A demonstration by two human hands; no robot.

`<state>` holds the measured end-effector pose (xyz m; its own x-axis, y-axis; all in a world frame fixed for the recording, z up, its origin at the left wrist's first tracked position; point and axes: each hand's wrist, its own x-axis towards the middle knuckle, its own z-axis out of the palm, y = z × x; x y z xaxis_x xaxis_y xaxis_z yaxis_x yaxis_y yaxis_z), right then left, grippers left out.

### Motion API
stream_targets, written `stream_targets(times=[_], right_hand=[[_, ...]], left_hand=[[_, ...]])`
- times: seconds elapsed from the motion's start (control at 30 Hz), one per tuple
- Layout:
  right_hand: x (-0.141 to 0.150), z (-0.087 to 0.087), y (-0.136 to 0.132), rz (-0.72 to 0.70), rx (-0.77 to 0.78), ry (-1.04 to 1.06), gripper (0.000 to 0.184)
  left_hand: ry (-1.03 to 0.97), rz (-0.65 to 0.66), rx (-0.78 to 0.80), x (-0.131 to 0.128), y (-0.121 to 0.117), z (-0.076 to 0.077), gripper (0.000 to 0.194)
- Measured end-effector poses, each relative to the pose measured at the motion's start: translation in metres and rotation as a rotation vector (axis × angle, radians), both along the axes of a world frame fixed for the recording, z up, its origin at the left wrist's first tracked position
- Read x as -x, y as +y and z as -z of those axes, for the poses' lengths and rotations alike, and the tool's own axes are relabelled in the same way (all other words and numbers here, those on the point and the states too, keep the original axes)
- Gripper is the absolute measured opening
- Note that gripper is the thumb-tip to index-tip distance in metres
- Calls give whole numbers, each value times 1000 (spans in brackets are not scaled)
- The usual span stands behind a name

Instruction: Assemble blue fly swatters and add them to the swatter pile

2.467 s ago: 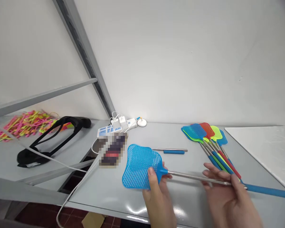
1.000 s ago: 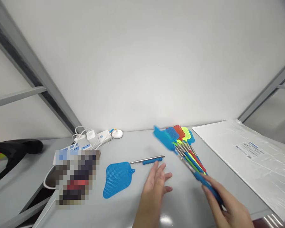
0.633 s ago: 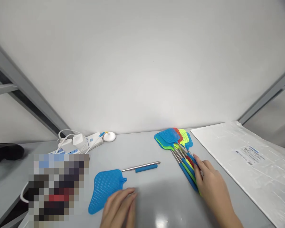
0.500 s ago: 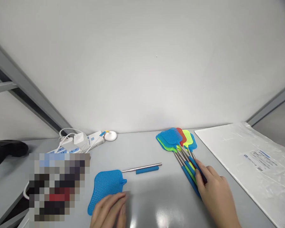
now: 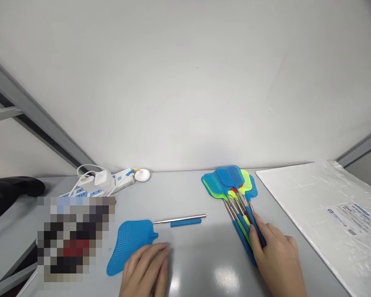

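My right hand (image 5: 276, 253) is closed around the blue handle of a fly swatter, whose blue mesh head (image 5: 230, 176) lies on top of a pile. Beneath it are several other fly swatters (image 5: 214, 184) with blue, green, yellow and red heads, metal rods and coloured grips. On the left, my left hand (image 5: 146, 268) rests with its fingers stretched out beside a loose blue swatter head (image 5: 131, 241), overlapping its lower right edge and holding nothing. Just beyond that hand lie a metal rod (image 5: 181, 218) and a blue handle grip (image 5: 185, 223), side by side.
White power strips (image 5: 120, 178) with chargers, cables and a round white device (image 5: 142, 175) are at the back left. A blurred-out patch (image 5: 76, 239) covers something in front of them. A plastic-wrapped white package (image 5: 315, 198) lies along the right. The grey table (image 5: 173, 194) meets a white wall.
The swatter under my right hand has shifted right on the pile, and its blue head now covers most of the red one. My left hand stays near the loose head. The view has moved slightly.
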<state>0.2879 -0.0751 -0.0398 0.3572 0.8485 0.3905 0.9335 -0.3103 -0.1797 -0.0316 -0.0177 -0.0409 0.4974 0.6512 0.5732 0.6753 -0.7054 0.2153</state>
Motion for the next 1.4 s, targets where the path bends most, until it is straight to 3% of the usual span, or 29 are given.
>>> stream_targets(times=[0.2, 0.33, 0.43, 0.5, 0.6, 0.7, 0.8, 1.0, 1.23, 1.4], right_hand=[[-7, -16, -10, -70, 56, -68, 49], [4, -33, -8, -102, -35, -100, 51], [36, -40, 14, -256, -72, -95, 39], [64, -40, 37, -410, -11, -116, 31], [102, -32, 72, -577, 118, -174, 28], [125, -18, 92, -646, 146, -165, 21], [130, -3, 94, -646, 145, -131, 15], [121, 13, 77, -539, 158, -25, 22], [128, 9, 65, -388, 242, 115, 26], [137, -3, 63, -363, 261, 99, 29]], left_hand=[[19, -52, -18, -5, -4, 0, 30], [83, -52, 20, -15, -9, -5, 37], [48, -18, 58, -21, -15, -12, 37], [5, 11, 103, -22, -18, -15, 32], [-16, 52, 204, -20, -24, -15, 23], [-44, 110, 254, -16, -29, -9, 14], [-87, 153, 254, -12, -30, -4, 6], [-113, 224, 237, -11, -29, 5, 3], [-123, 259, 281, -15, -26, 22, 4], [-128, 208, 312, -15, -26, 14, 4]])
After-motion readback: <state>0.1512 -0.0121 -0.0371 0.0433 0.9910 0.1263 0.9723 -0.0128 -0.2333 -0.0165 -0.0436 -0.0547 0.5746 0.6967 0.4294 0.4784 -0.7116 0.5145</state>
